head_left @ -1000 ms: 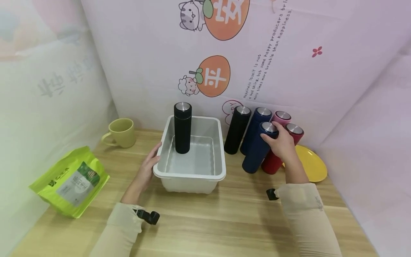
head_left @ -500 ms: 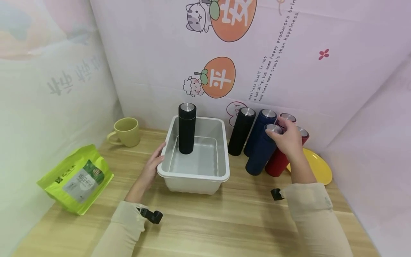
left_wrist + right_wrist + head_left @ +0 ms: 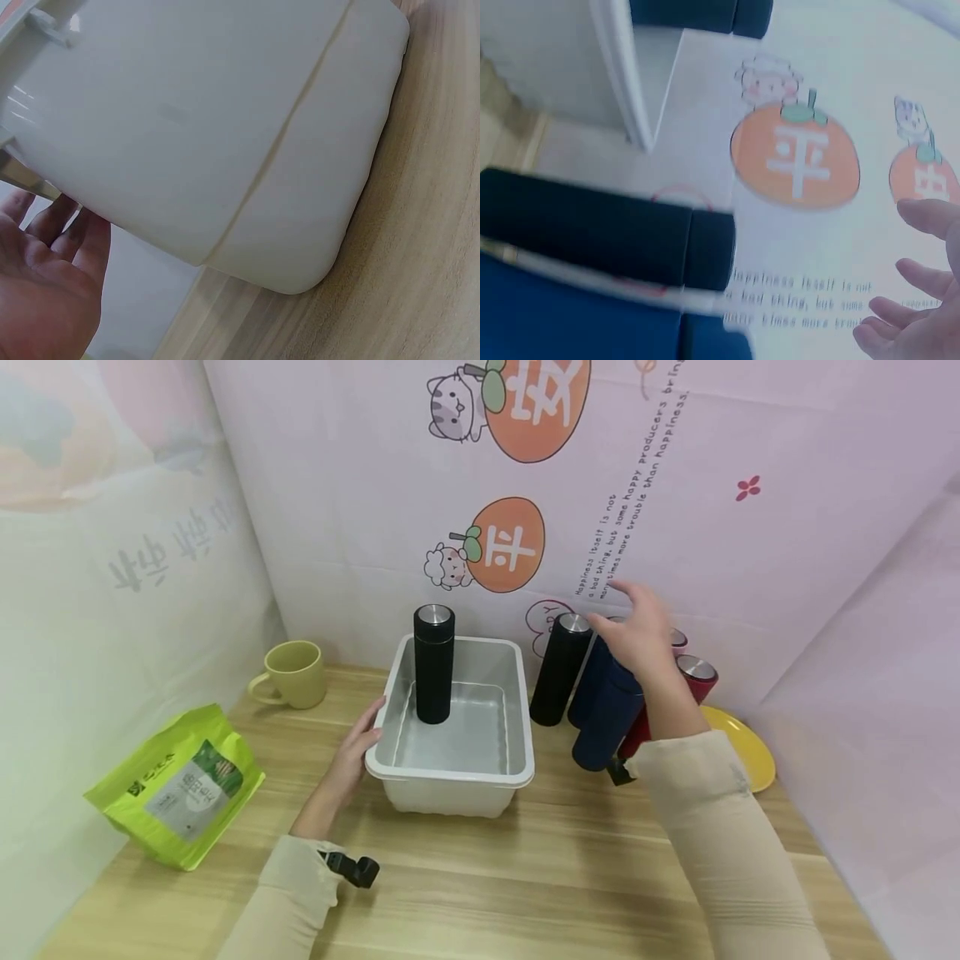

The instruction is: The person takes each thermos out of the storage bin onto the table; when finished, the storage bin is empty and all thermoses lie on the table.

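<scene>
My left hand rests against the left side of a grey-white plastic bin. In the left wrist view its fingertips lie at the bin's wall. A black thermos bottle stands upright inside the bin. My right hand is raised over a cluster of bottles, thumb and fingers spread, holding nothing. Nearest to it stands another black thermos bottle. Under the hand are two navy blue bottles, the front one partly covered by my wrist. Beside them stand a red bottle and a mostly hidden pink one.
A yellow-green mug stands at the back left. In front of it lies a bright green pouch. A yellow plate is at the right, partly behind my arm. A printed cloth wall closes off the back.
My right hand has lifted off the front navy bottle's lid and moved up and left toward the standing black bottle. My left hand stays at the bin.
</scene>
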`<move>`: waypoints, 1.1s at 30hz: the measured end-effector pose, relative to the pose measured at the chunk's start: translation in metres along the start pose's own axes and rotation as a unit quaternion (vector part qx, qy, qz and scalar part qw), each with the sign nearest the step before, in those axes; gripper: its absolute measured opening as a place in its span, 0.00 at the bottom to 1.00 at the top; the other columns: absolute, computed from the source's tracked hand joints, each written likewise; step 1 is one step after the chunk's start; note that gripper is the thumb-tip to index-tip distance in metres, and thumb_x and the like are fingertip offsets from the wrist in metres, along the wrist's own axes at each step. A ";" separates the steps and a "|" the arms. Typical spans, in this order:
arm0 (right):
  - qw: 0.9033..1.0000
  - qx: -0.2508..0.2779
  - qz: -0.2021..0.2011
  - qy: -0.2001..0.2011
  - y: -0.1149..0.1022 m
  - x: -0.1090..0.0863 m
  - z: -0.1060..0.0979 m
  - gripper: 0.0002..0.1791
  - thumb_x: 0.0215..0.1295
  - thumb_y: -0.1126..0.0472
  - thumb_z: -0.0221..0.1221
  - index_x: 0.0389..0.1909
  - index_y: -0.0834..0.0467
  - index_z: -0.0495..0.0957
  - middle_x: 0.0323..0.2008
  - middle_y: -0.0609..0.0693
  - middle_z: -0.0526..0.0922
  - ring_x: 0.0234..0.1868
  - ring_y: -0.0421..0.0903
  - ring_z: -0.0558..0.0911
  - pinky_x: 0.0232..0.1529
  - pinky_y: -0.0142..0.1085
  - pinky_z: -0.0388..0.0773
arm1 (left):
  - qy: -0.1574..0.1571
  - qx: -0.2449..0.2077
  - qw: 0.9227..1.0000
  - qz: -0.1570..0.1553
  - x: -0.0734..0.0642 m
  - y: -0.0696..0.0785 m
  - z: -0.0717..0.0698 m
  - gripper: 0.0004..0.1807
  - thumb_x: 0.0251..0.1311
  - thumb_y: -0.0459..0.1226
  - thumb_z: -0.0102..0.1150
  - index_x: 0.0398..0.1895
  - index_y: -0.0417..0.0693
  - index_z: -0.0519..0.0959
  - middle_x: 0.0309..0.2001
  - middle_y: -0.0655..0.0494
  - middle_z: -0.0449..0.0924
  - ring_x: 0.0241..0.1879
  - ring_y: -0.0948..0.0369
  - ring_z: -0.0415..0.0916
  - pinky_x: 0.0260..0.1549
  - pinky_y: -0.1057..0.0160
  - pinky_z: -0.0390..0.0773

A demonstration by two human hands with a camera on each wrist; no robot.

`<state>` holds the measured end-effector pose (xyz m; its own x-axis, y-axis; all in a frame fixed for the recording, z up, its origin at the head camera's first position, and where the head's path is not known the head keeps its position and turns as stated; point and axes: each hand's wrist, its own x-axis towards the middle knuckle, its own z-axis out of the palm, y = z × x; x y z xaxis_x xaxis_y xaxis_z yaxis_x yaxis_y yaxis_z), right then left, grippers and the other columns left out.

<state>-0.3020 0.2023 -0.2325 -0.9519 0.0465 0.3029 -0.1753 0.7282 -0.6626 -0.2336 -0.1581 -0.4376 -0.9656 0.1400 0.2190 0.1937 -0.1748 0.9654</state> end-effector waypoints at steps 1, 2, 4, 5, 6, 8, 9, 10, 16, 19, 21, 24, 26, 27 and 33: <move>1.000 0.002 -0.008 -0.002 -0.004 0.002 0.005 0.35 0.66 0.54 0.61 0.72 0.57 0.62 0.71 0.60 0.58 0.71 0.58 0.55 0.68 0.55 0.51 | 0.000 0.000 1.000 0.001 0.000 0.000 0.000 0.31 0.71 0.32 0.34 0.76 0.35 0.46 0.76 0.40 0.37 0.73 0.45 0.37 0.68 0.45 0.42; 1.000 0.002 -0.014 -0.005 -0.009 0.004 0.009 0.35 0.66 0.55 0.62 0.71 0.57 0.63 0.71 0.60 0.59 0.71 0.57 0.55 0.68 0.54 0.51 | -0.001 -0.001 1.000 0.002 0.000 0.000 0.000 0.31 0.71 0.31 0.34 0.75 0.34 0.46 0.76 0.39 0.37 0.73 0.45 0.37 0.68 0.44 0.42; 1.000 0.007 -0.022 -0.015 -0.016 0.009 0.020 0.34 0.65 0.54 0.62 0.70 0.57 0.65 0.70 0.60 0.60 0.70 0.57 0.57 0.68 0.53 0.53 | -0.004 -0.002 1.000 0.004 0.000 0.000 0.000 0.31 0.71 0.31 0.34 0.75 0.33 0.46 0.76 0.38 0.37 0.73 0.44 0.37 0.68 0.44 0.41; 0.999 0.011 -0.023 -0.021 -0.020 0.011 0.025 0.34 0.65 0.54 0.63 0.70 0.57 0.65 0.70 0.59 0.61 0.70 0.56 0.58 0.67 0.53 0.55 | -0.005 -0.004 1.000 0.006 0.000 0.000 0.000 0.31 0.71 0.31 0.34 0.75 0.32 0.46 0.76 0.38 0.36 0.73 0.44 0.37 0.68 0.44 0.41; 0.999 0.014 -0.025 -0.026 -0.024 0.013 0.030 0.34 0.65 0.54 0.63 0.70 0.56 0.65 0.70 0.58 0.62 0.70 0.56 0.59 0.66 0.52 0.57 | -0.007 -0.006 1.000 0.006 0.000 0.000 0.000 0.31 0.71 0.31 0.33 0.75 0.32 0.45 0.76 0.38 0.36 0.73 0.44 0.37 0.68 0.44 0.41; 0.999 0.027 -0.028 -0.038 -0.032 0.018 0.039 0.33 0.65 0.53 0.63 0.70 0.55 0.66 0.69 0.57 0.63 0.69 0.55 0.60 0.65 0.51 0.61 | -0.010 -0.008 1.000 0.007 0.001 0.000 0.000 0.31 0.71 0.30 0.33 0.75 0.31 0.45 0.76 0.37 0.36 0.73 0.44 0.37 0.68 0.45 0.40; 0.998 0.037 -0.030 -0.043 -0.036 0.020 0.044 0.33 0.65 0.54 0.63 0.69 0.55 0.67 0.69 0.56 0.64 0.68 0.54 0.62 0.63 0.50 0.63 | -0.011 -0.008 1.000 0.008 0.001 0.000 0.001 0.31 0.71 0.30 0.33 0.75 0.31 0.45 0.76 0.37 0.36 0.73 0.44 0.37 0.68 0.45 0.40; 0.997 0.045 -0.032 -0.047 -0.040 0.022 0.048 0.33 0.65 0.54 0.63 0.69 0.55 0.67 0.69 0.55 0.65 0.68 0.54 0.63 0.62 0.49 0.65 | -0.010 -0.008 1.000 0.007 0.001 0.000 0.001 0.31 0.70 0.30 0.33 0.75 0.31 0.45 0.76 0.37 0.36 0.73 0.45 0.37 0.68 0.45 0.40; 0.995 0.072 -0.022 -0.068 -0.060 0.036 0.081 0.31 0.65 0.55 0.63 0.67 0.56 0.68 0.66 0.54 0.68 0.66 0.51 0.65 0.61 0.46 0.66 | -0.002 -0.002 1.000 0.006 0.001 0.001 -0.001 0.31 0.70 0.30 0.33 0.75 0.32 0.45 0.76 0.38 0.36 0.73 0.46 0.37 0.68 0.45 0.40; 0.990 0.108 0.002 -0.092 -0.066 0.038 0.100 0.30 0.65 0.55 0.64 0.67 0.55 0.69 0.65 0.53 0.70 0.66 0.51 0.66 0.60 0.45 0.68 | -0.002 0.000 1.000 0.008 0.000 0.001 -0.001 0.31 0.70 0.31 0.33 0.75 0.32 0.45 0.76 0.38 0.36 0.73 0.46 0.36 0.68 0.45 0.39; 0.985 0.136 0.018 -0.109 -0.069 0.038 0.112 0.30 0.65 0.55 0.64 0.66 0.54 0.70 0.65 0.53 0.71 0.65 0.50 0.67 0.59 0.44 0.70 | -0.002 0.002 1.000 0.008 0.000 0.000 -0.002 0.31 0.70 0.31 0.33 0.75 0.32 0.45 0.76 0.38 0.36 0.73 0.46 0.36 0.68 0.45 0.39; 0.977 0.170 0.025 -0.122 -0.072 0.036 0.129 0.29 0.64 0.55 0.65 0.66 0.54 0.70 0.64 0.54 0.71 0.64 0.50 0.68 0.58 0.44 0.71 | -0.005 0.004 1.000 0.007 -0.001 0.000 -0.002 0.31 0.71 0.31 0.33 0.75 0.32 0.45 0.76 0.38 0.36 0.73 0.46 0.35 0.68 0.45 0.39; 0.975 0.181 0.025 -0.129 -0.074 0.036 0.139 0.30 0.63 0.55 0.65 0.66 0.54 0.70 0.65 0.55 0.71 0.64 0.50 0.69 0.58 0.43 0.71 | -0.005 0.003 1.000 0.008 -0.002 -0.001 -0.002 0.31 0.71 0.31 0.33 0.75 0.32 0.45 0.76 0.38 0.36 0.73 0.45 0.35 0.68 0.45 0.39; 0.973 0.186 0.025 -0.132 -0.075 0.035 0.144 0.30 0.63 0.55 0.65 0.66 0.54 0.70 0.65 0.55 0.70 0.64 0.50 0.69 0.58 0.43 0.71 | -0.005 0.003 1.000 0.009 -0.002 0.000 -0.002 0.31 0.71 0.31 0.33 0.75 0.32 0.45 0.76 0.38 0.36 0.73 0.45 0.36 0.68 0.45 0.39; 0.975 0.167 0.020 -0.148 -0.076 0.034 0.165 0.34 0.62 0.54 0.67 0.68 0.54 0.69 0.66 0.56 0.69 0.64 0.51 0.69 0.58 0.43 0.71 | -0.005 0.004 1.000 0.015 -0.002 -0.001 0.001 0.30 0.71 0.31 0.33 0.75 0.32 0.46 0.76 0.38 0.37 0.73 0.45 0.37 0.68 0.45 0.41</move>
<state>-0.3625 0.0358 -0.2843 -0.9818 -0.1649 0.0938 -0.1611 0.4637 -0.8712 -0.2319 -0.1569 -0.4387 -0.9573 0.1450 0.2501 0.2247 -0.1710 0.9593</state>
